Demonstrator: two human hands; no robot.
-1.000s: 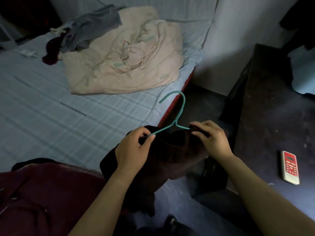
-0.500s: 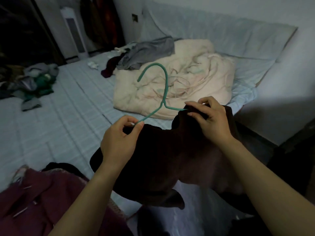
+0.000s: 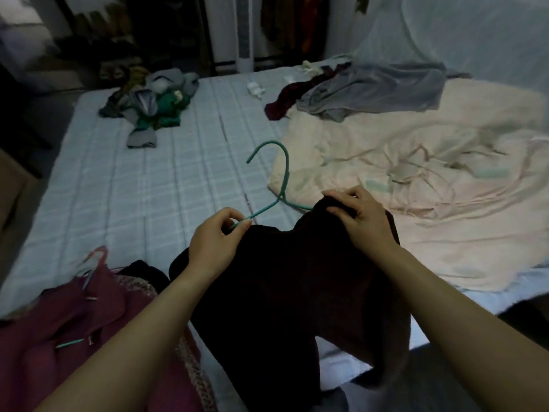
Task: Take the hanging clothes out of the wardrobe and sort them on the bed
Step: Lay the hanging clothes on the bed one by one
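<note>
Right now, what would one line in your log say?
left hand: pinches hanger | right hand: grips garment | where: over bed | step: likely unhanging

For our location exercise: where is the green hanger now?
Head view, centre: the green hanger pokes from the dark garment, pinched by the left hand, beside the cream duvet.

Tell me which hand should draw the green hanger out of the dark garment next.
Left. The left hand pinches the green hanger by its bare arm, so it can likely slide it out; the right hand grips the dark garment over the other arm, bracing it.
</note>
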